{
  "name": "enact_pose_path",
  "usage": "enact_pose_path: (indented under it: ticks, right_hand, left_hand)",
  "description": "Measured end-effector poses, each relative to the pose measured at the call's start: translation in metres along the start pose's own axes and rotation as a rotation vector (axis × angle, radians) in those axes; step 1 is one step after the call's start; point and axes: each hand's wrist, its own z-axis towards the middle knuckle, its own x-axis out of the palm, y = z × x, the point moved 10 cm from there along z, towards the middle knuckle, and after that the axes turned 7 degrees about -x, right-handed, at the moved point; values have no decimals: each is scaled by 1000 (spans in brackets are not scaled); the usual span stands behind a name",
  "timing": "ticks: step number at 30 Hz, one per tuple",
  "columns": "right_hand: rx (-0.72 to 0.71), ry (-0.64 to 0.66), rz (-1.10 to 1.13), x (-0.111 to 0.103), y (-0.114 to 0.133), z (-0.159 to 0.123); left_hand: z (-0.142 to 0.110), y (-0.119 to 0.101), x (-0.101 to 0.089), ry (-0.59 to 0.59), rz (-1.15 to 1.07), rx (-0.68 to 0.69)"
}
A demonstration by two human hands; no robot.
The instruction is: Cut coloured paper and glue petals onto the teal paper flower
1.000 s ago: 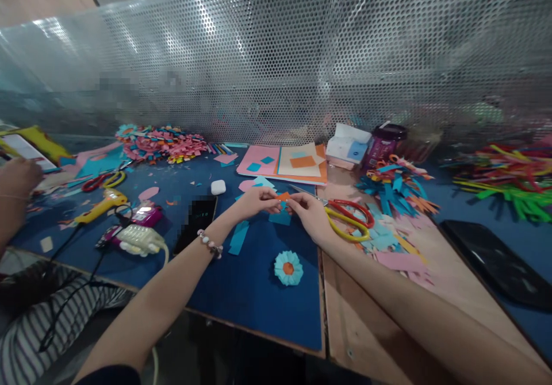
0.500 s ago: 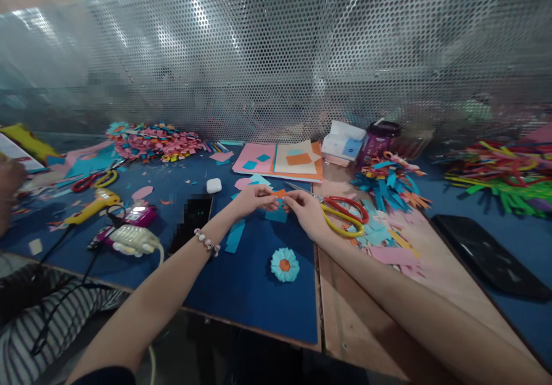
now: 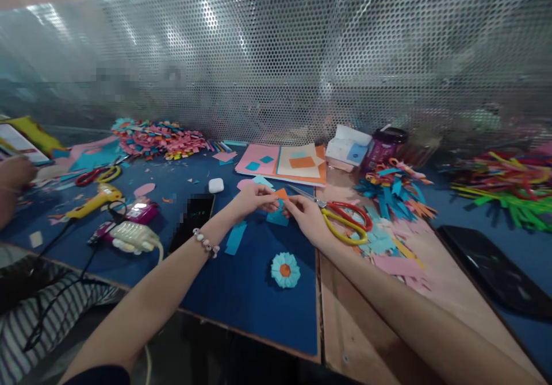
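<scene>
A small orange piece of paper [image 3: 282, 193] is pinched between my two hands above the table. My left hand [image 3: 255, 199], with a beaded bracelet at its wrist, grips it from the left. The fingertips of my right hand [image 3: 304, 210] close on its other side. Blue paper [image 3: 278, 217] lies just below the fingers. Nearer to me, a light-blue paper flower [image 3: 285, 270] with an orange centre rests on the blue tabletop [image 3: 259, 316]. Scissors [image 3: 347, 218] with red and yellow handles lie beside my right hand.
Stacked coloured sheets [image 3: 282, 164] lie behind my hands. On the left are a phone [image 3: 192, 221], a corded purple glue gun [image 3: 138, 215], a yellow glue gun [image 3: 95, 200] and another person's hand [image 3: 17, 172]. Paper strips [image 3: 394, 187] and a black phone [image 3: 491, 270] are on the right. Perforated metal [image 3: 276, 57] stands behind.
The camera view has shifted slightly. Both hands still hold the orange paper, which now shows a little more upright. The other person's hand has come further into view at the left.
</scene>
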Motion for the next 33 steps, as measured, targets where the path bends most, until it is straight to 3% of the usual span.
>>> enact_pose_path:
  ticks: [24, 33]
  right_hand:
    - [72, -56, 138, -4, -5, 1]
    - [80, -58, 160, -4, -5, 0]
  left_hand:
    - [6, 7, 2, 18, -28, 38]
    - [8, 16, 3, -65, -87, 45]
